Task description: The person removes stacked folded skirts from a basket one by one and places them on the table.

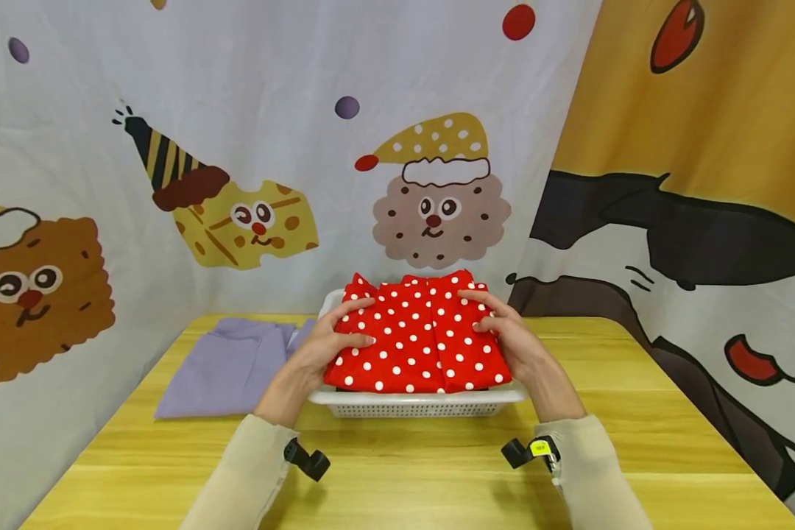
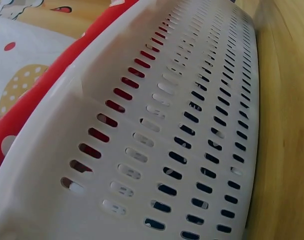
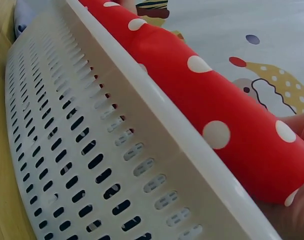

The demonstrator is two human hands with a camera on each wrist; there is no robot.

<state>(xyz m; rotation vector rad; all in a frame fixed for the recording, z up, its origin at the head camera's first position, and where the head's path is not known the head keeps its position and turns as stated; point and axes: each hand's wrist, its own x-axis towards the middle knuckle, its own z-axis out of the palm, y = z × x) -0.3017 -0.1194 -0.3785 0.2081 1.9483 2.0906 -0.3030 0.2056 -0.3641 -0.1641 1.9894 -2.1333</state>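
A folded red cloth garment with white dots [image 1: 411, 338] lies at the top of a white slotted plastic basket [image 1: 417, 405], its front edge near the basket's front rim. My left hand [image 1: 321, 346] grips its left side, thumb on the upper face. On the right side, my right hand [image 1: 517, 342] holds it likewise, thumb and a finger on top. Other fingers are hidden at the sides and beneath. Through the slots in the left wrist view, dark cloth with pale spots [image 2: 178, 157] shows lower in the basket [image 2: 96, 200]. The red garment [image 3: 167, 65] bulges above the rim in the right wrist view.
A folded lavender garment [image 1: 221, 372] lies on the wooden table [image 1: 404, 471] left of the basket. A cartoon-printed curtain [image 1: 291, 132] hangs behind the table and along both sides. Small black cameras are strapped to both wrists.
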